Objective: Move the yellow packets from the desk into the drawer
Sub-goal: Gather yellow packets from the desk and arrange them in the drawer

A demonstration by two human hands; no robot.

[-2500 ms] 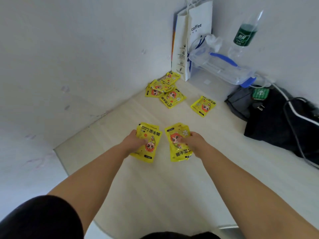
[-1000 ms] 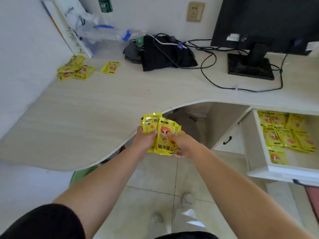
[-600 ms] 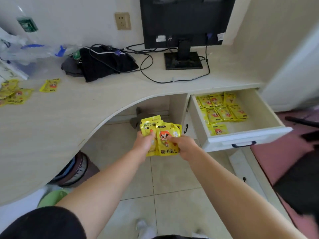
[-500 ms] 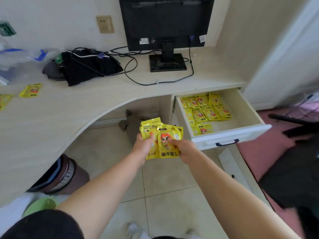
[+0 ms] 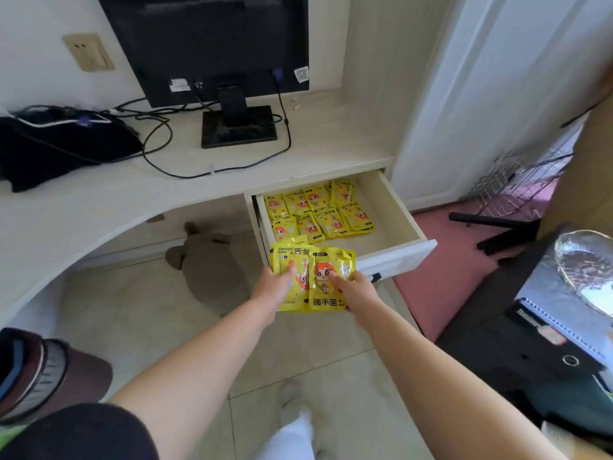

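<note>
Gripping a bunch of yellow hand-warmer packets [image 5: 311, 277] with left hand [image 5: 273, 287] and right hand [image 5: 356, 290], thumbs clamped on top, long axis pointing far. Held just before the near-left corner of the open drawer [image 5: 394, 224]; probably must go far and slightly right, the right hand's side.

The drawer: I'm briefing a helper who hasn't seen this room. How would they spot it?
Find the black monitor on the pale desk. Under the desk edge, right of the monitor, the drawer stands pulled open. It alone is white-fronted and lined with yellow packets.
</note>
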